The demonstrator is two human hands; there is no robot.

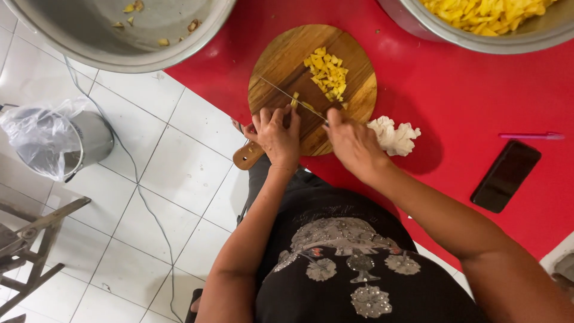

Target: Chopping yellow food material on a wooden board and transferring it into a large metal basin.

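Observation:
A round wooden cutting board (281, 57) with a handle lies on the red table (466, 96). A heap of small yellow diced pieces (326, 73) sits on its far half. My left hand (277, 134) presses down a yellow strip (295, 99) at the board's near side. My right hand (353, 142) grips a knife (287, 93) whose thin blade runs across the board, touching the strip beside my left fingertips.
A crumpled white cloth (393, 136) lies right of the board. A dark phone (506, 175) and a pink pen (531, 136) lie further right. A metal bowl of yellow pieces (496, 21) stands top right, a nearly bare large metal bowl (119, 30) top left. A lined bin (51, 140) stands on the tiled floor.

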